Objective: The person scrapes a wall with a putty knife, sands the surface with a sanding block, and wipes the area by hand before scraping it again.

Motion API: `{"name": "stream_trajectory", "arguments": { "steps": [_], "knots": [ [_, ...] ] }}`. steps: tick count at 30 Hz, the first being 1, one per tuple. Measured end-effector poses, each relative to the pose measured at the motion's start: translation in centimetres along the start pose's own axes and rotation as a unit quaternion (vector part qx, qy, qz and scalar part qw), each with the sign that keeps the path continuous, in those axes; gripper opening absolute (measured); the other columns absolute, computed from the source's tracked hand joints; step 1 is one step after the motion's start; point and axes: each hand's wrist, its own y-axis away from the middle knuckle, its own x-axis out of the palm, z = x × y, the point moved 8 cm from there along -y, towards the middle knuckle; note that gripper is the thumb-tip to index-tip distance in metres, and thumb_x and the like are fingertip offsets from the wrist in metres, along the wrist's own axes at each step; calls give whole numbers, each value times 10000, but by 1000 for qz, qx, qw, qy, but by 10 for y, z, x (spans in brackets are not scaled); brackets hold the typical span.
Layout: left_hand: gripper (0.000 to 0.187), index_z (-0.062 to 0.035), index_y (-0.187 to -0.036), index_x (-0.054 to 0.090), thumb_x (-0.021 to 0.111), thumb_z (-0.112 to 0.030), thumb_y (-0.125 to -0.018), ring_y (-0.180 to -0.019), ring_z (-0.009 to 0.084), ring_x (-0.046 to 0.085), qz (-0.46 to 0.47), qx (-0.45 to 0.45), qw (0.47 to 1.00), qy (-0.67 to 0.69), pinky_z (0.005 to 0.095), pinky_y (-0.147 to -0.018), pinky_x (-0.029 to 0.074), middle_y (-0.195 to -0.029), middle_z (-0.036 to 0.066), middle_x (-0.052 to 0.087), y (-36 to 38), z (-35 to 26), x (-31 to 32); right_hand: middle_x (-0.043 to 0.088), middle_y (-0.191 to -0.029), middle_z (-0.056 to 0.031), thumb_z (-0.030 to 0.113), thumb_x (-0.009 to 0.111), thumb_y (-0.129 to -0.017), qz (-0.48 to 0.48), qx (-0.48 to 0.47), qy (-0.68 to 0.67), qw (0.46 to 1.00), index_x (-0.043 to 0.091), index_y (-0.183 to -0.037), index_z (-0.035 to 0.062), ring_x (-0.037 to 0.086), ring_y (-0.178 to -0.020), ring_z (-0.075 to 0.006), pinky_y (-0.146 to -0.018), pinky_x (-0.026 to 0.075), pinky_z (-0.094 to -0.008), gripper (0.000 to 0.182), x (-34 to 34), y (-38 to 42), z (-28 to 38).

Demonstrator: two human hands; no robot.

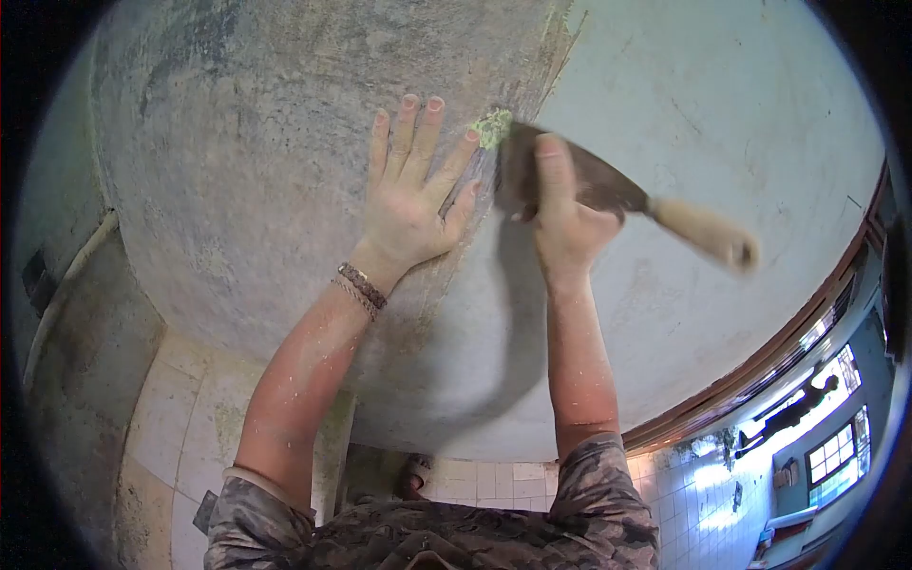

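My left hand lies flat with fingers spread on the scraped grey part of the wall. In my right hand is a wide-bladed scraper, gripped by its metal blade with the thumb on the near face. Its pale wooden handle sticks out to the right, slightly blurred. The blade's edge meets the border between the bare grey surface and the pale green paint. Beside that edge, by my left index fingertip, sits a small clump of light green paint flakes. The right fingers behind the blade are mostly hidden.
White tiles cover the floor below, where a foot shows. A low grey ledge runs along the left. At far right, another person stands near bright windows.
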Motion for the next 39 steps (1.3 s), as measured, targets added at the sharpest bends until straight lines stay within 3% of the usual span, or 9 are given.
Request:
{"name": "stream_trajectory", "arguments": {
  "steps": [9,11,15,17,23,25,29,34,39],
  "knots": [
    [460,-47,-1270,632,658,-199,-837,-1417,417,325,-27,10,1000,10,557,-1164,192,-1475,238,427,2,-1,-3,721,-913,-93,207,756,-860,-46,26,-167,985,713,-985,-18,666,-916,-172,-852,504,-302,261,3,7,-16],
    [456,-44,-1268,632,651,-188,-836,-1416,417,328,-22,10,1000,6,555,-1164,195,-1473,238,430,2,0,-4,720,-899,-82,164,726,-889,36,-130,88,987,715,-979,-25,666,-813,-134,-770,518,-270,209,18,12,0],
    [445,-33,-1261,635,613,-153,-834,-1414,413,334,-23,4,1000,19,550,-1164,200,-1475,230,432,4,0,-4,724,-916,-49,160,727,-887,-41,12,-152,988,719,-983,-5,660,-822,-114,-747,519,-260,192,3,12,-13],
    [440,-30,-1261,635,595,-141,-837,-1414,410,336,-24,2,1000,15,549,-1164,201,-1476,227,432,3,3,-5,719,-928,-55,139,724,-887,34,-100,44,993,722,-992,4,664,-833,-123,-756,520,-268,171,16,13,-2],
    [424,-40,-1257,641,532,-141,-860,-1411,375,357,-17,-14,1000,19,556,-1169,186,-1467,208,451,1,5,-3,721,-951,-90,150,716,-885,-46,36,-150,987,700,-1013,-6,669,-885,-167,-853,512,-323,202,2,14,-23],
    [487,-44,-1307,602,564,-187,-843,-1396,370,382,25,-18,1000,-4,568,-1171,168,-1448,204,474,-5,-1,4,722,-963,-101,144,645,-944,16,-228,310,923,695,-1028,-15,670,-887,-172,-828,524,-318,187,16,29,-1],
    [541,-94,-1303,554,604,-238,-784,-1274,339,501,32,-21,985,167,570,-1114,254,-1378,176,534,12,-17,6,691,-883,-117,216,646,-932,-104,38,27,993,700,-923,-26,641,-751,-166,-686,546,-309,249,-21,91,-45],
    [257,-94,-994,665,603,-192,-765,-893,264,599,195,-69,978,25,404,-860,460,-928,79,641,153,-11,-78,692,-837,-108,201,690,-890,198,266,57,942,687,-957,-33,635,-774,-184,-701,526,-335,244,19,288,-121],
    [367,-79,-1140,654,654,-41,-775,-961,326,650,257,-431,859,-100,420,-858,515,-1095,126,687,414,5,-268,705,-883,-198,459,726,-808,692,329,130,629,669,-1067,14,680,-831,-291,-796,502,-382,519,93,476,-140]
  ]
}}
